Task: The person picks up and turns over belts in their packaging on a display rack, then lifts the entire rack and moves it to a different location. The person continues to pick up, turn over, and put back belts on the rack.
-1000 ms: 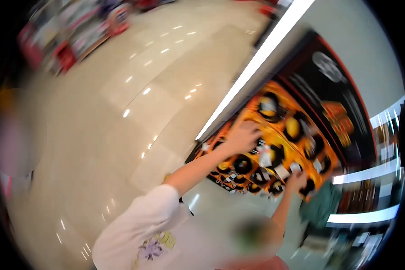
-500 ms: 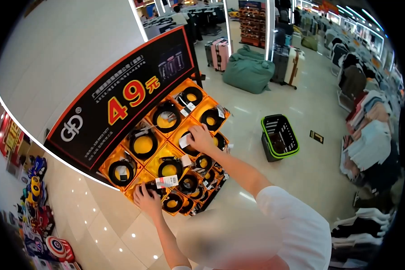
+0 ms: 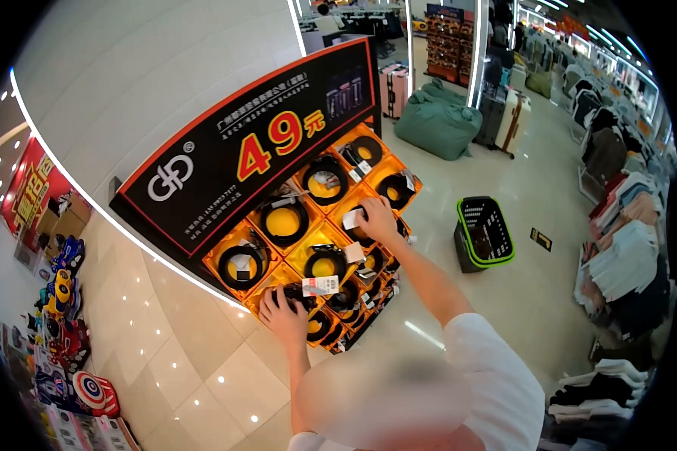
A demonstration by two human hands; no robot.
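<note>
Head view: worn camera, looking forward and steeply down over the near edge of the display stand. Range close; single belts resolve. Field very wide and round, black at corners. Sign along stand's far edge runs diagonally, rising rightward. Floor recedes toward upper right, past stand's right corner.

I note before me an orange display stand divided into square compartments. Black coiled belts rest in them, several bearing tags. I record a white rectangular barcode tag with a red patch, and near it a pale square tag.
</note>
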